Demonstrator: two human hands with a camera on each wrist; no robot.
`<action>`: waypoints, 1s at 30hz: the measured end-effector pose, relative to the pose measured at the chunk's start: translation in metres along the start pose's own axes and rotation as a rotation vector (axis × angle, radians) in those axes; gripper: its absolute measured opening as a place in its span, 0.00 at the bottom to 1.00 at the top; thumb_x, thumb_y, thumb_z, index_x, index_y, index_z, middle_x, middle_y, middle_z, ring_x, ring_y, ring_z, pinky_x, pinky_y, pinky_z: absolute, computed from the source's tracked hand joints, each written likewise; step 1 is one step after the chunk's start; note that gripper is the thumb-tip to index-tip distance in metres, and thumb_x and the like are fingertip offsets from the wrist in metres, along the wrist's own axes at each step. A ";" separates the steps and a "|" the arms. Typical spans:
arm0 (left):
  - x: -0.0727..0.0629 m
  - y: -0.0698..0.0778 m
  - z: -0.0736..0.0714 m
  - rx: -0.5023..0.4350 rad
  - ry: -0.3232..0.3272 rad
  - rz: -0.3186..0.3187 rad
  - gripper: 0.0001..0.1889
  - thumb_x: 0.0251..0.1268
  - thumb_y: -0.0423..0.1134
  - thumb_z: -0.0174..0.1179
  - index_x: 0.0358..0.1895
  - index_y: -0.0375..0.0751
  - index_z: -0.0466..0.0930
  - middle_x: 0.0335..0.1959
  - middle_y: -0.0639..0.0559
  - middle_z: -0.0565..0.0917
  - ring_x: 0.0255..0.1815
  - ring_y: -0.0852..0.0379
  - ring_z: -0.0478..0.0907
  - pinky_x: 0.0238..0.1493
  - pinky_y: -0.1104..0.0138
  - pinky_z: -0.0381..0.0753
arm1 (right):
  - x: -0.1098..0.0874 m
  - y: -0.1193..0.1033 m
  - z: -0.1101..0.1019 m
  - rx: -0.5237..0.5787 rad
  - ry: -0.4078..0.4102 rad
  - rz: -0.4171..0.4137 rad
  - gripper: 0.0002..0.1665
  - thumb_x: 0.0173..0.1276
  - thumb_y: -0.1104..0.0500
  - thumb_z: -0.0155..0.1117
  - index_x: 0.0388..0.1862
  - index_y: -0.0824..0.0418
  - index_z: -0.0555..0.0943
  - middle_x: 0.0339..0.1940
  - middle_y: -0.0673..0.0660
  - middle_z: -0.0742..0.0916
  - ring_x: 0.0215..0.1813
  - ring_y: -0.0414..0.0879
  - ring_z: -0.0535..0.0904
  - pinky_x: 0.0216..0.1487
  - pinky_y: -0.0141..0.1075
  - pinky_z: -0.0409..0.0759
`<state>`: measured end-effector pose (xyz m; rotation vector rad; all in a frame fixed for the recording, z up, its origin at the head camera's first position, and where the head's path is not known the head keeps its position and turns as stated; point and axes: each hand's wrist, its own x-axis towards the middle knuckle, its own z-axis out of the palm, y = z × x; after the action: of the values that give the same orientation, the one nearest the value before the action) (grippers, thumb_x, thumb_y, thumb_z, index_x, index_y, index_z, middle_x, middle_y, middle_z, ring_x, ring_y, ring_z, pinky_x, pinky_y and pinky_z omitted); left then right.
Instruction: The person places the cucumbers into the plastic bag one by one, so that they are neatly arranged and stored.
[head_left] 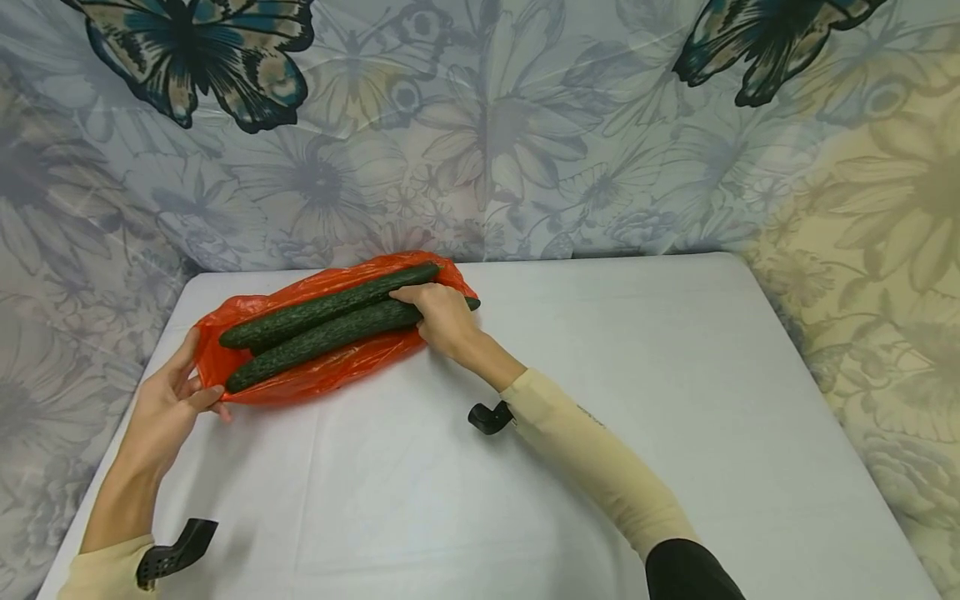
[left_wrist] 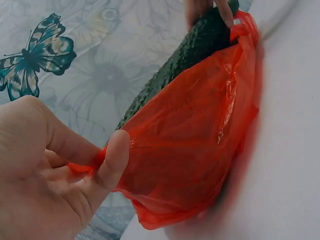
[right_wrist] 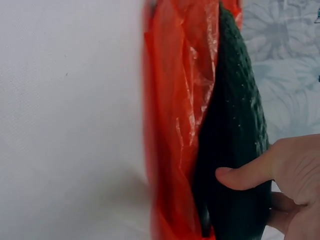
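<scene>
Two long dark green cucumbers (head_left: 337, 303) lie side by side in an opened red plastic bag (head_left: 307, 383) at the back left of the table. My left hand (head_left: 168, 396) pinches the bag's rim at its left end; in the left wrist view the thumb presses the red film against the fingers. Towards the bag's right end, my right hand (head_left: 444, 318) grips the nearer cucumber (right_wrist: 237, 150), its thumb across the green skin in the right wrist view. Part of that cucumber's right end is covered by the hand, and its tip shows beyond.
A white cloth covers the table (head_left: 637, 375). Behind it and along the sides hangs a floral curtain (head_left: 487, 150) with large butterflies. Black wrist mounts (head_left: 489, 418) stick out from both sleeves.
</scene>
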<state>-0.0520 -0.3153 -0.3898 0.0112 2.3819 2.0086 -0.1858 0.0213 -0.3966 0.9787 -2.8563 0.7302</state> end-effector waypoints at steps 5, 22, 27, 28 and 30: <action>0.003 -0.001 0.005 0.078 0.010 0.019 0.44 0.65 0.15 0.45 0.78 0.42 0.33 0.80 0.54 0.35 0.30 0.65 0.79 0.25 0.71 0.82 | 0.001 0.002 -0.001 0.039 -0.001 -0.048 0.38 0.56 0.81 0.58 0.64 0.56 0.78 0.62 0.53 0.82 0.64 0.49 0.76 0.47 0.37 0.81; -0.005 0.003 -0.007 0.057 -0.074 0.005 0.45 0.66 0.14 0.45 0.78 0.45 0.31 0.80 0.60 0.32 0.17 0.54 0.77 0.27 0.73 0.80 | 0.020 0.011 0.013 0.119 -0.038 -0.136 0.37 0.65 0.74 0.62 0.71 0.52 0.71 0.69 0.50 0.76 0.72 0.46 0.64 0.73 0.36 0.60; -0.002 0.004 -0.005 0.124 -0.079 0.012 0.44 0.68 0.17 0.46 0.78 0.45 0.31 0.80 0.58 0.32 0.19 0.54 0.79 0.37 0.80 0.79 | 0.023 0.017 0.014 -0.001 0.021 -0.140 0.36 0.66 0.69 0.65 0.70 0.48 0.72 0.68 0.45 0.77 0.72 0.47 0.64 0.76 0.41 0.50; -0.002 0.004 -0.005 0.132 -0.079 0.015 0.44 0.68 0.17 0.45 0.78 0.44 0.31 0.80 0.58 0.32 0.20 0.54 0.80 0.40 0.81 0.78 | 0.022 0.018 0.014 -0.003 0.018 -0.138 0.36 0.66 0.70 0.65 0.71 0.48 0.72 0.68 0.45 0.77 0.72 0.48 0.63 0.76 0.42 0.51; -0.002 0.004 -0.005 0.103 -0.080 0.016 0.44 0.69 0.17 0.45 0.78 0.43 0.30 0.80 0.58 0.32 0.21 0.54 0.81 0.41 0.82 0.77 | 0.020 0.020 0.014 0.010 -0.013 -0.146 0.37 0.67 0.71 0.63 0.72 0.48 0.71 0.70 0.44 0.75 0.73 0.48 0.62 0.75 0.44 0.53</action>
<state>-0.0502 -0.3194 -0.3846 0.1102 2.4403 1.8520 -0.2123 0.0176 -0.4140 1.1825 -2.7567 0.7284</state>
